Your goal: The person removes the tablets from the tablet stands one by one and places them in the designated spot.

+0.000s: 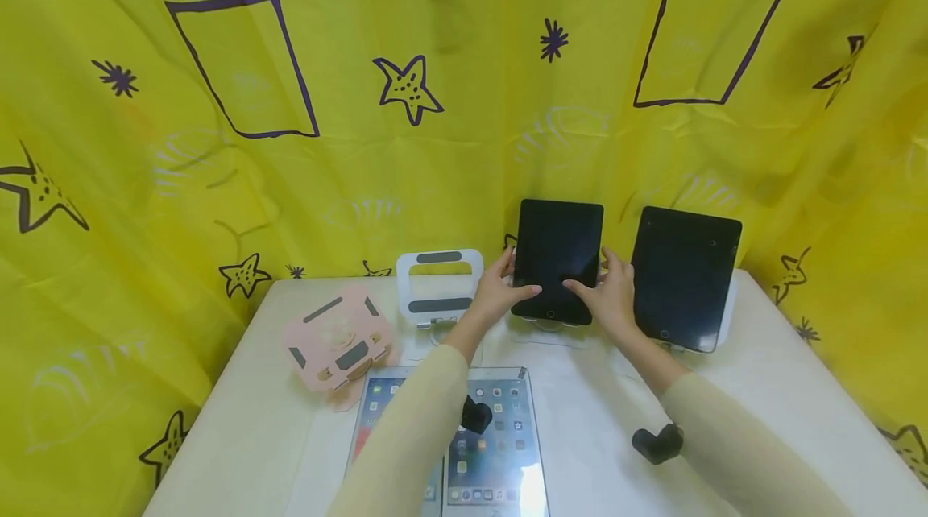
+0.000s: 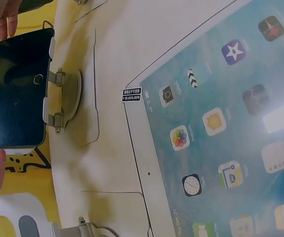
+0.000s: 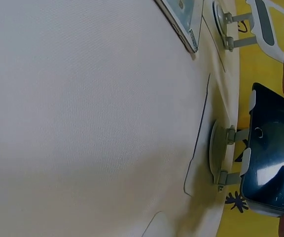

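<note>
In the head view a black tablet (image 1: 557,255) stands upright, leaning back on a white stand whose lower hooks and hinged base (image 2: 72,96) show in the left wrist view. My left hand (image 1: 496,289) grips its left edge, thumb across the front and fingers behind. On the opposite edge my right hand (image 1: 612,291) holds it the same way, its thumb over the dark screen. The tablet's bottom edge sits at the stand's hooks (image 3: 246,160) in the right wrist view. Both hands' rear fingers are partly hidden.
Right of my hands, another black tablet (image 1: 685,279) leans on a stand. To the left are a white stand (image 1: 438,305) and a pink stand (image 1: 341,340), neither bearing a tablet. Two white tablets with app icons (image 1: 500,412) lie flat in front, partly under my left sleeve. A yellow curtain (image 1: 464,171) hangs behind.
</note>
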A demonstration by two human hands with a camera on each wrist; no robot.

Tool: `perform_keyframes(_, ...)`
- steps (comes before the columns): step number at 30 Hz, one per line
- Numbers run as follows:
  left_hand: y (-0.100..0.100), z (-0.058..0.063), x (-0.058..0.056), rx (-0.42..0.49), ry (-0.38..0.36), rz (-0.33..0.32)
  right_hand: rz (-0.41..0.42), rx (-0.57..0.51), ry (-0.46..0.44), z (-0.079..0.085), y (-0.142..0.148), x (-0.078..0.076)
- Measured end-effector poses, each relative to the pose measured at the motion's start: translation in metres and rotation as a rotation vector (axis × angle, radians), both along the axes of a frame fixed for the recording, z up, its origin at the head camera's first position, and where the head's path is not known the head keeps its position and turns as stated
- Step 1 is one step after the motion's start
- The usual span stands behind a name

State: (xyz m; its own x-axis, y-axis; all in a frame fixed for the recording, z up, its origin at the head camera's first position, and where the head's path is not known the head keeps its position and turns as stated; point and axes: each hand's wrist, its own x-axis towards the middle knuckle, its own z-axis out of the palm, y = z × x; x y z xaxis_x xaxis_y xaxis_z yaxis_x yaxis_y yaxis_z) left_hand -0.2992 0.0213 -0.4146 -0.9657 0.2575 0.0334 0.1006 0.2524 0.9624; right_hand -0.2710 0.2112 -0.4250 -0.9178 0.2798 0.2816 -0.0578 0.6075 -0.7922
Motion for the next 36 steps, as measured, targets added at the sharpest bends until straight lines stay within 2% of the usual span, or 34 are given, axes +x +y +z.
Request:
perform_keyframes(5,-0.001,0.001,-0.001,0.049,-0.026,0.018,-0.015,-0.023,-0.014,0.0,-0.004,-0.005)
perform_keyframes(13,0.007,0.0,-0.002,0.084,-0.054,0.067,-0.065,-0.191,-0.072,0.005,-0.009,-0.004)
perform_keyframes(20,0.007,-0.001,-0.001,0.091,-0.004,0.122,-0.061,-0.303,-0.018,0.0,-0.007,-0.006)
perform_keyframes(23,0.005,0.0,-0.001,0.06,0.042,0.127,-0.036,-0.326,0.029,-0.003,-0.006,-0.005)
perform_keyframes(30,0.003,-0.004,-0.001,-0.119,0.203,0.1,0.012,-0.351,0.157,-0.012,-0.004,0.0)
perform_keyframes(36,0.009,-0.006,0.0,-0.208,0.276,0.141,0.071,-0.3,0.188,-0.014,0.006,0.007)
